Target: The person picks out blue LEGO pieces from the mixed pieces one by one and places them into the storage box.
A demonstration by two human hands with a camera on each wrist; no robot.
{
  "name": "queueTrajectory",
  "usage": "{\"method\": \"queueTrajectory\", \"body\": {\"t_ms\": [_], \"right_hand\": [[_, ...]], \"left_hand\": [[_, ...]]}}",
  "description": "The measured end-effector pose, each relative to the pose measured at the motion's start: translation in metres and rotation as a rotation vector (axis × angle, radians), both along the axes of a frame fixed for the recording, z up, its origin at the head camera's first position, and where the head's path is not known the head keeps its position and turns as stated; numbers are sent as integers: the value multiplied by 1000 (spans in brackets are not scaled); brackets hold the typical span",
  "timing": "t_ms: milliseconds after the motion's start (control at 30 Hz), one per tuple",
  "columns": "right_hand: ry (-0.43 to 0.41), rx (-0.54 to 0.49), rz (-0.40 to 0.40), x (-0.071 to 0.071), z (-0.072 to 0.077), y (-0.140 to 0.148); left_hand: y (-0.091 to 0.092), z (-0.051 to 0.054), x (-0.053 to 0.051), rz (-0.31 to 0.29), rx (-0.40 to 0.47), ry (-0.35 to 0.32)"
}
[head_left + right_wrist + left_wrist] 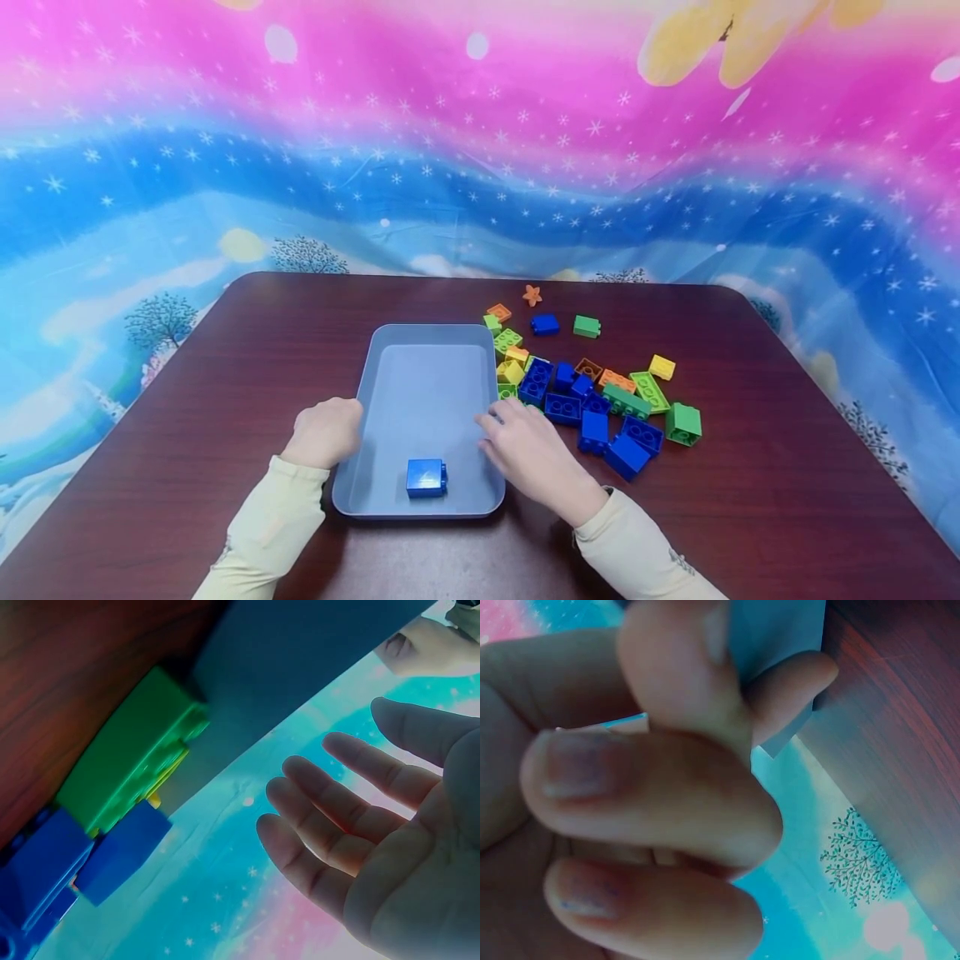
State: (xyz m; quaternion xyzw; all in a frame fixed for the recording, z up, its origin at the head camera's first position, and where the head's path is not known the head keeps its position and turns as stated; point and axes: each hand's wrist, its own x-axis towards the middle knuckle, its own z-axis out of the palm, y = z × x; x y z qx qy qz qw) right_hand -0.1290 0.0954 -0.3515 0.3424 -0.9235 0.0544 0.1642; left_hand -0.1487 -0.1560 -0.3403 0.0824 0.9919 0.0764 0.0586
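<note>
A grey tray [427, 392] lies on the table, with one blue brick [425, 478] on its side near the front of its floor. At the tray's left rim my left hand [324, 432] grips the edge. The left wrist view shows its curled fingers [652, 802] close up, with the tray's wall [780, 630] between thumb and finger. My right hand [536, 454] hovers by the right rim, fingers extended and loosely spread. Nothing is in its palm [420, 877] in the right wrist view. A green brick [131, 754] stands beyond it beside the tray.
Right of the tray lies a loose pile of blue bricks [594, 429], with green, yellow and orange ones among them. A green block [683, 424] sits at the pile's right end. Farther back are an orange star-shaped flower [532, 295] and another green brick [587, 326]. A patterned cloth [480, 167] hangs behind the table.
</note>
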Motion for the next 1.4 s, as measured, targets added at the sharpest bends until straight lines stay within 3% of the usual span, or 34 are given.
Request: {"method": "queueTrajectory", "body": {"t_ms": [500, 1400], "right_hand": [[-5, -62, -121, -10, 7, 37], [-300, -30, -393, -12, 23, 92]], "left_hand": [[0, 1, 0, 5, -4, -2], [-1, 0, 0, 1, 1, -9]]}}
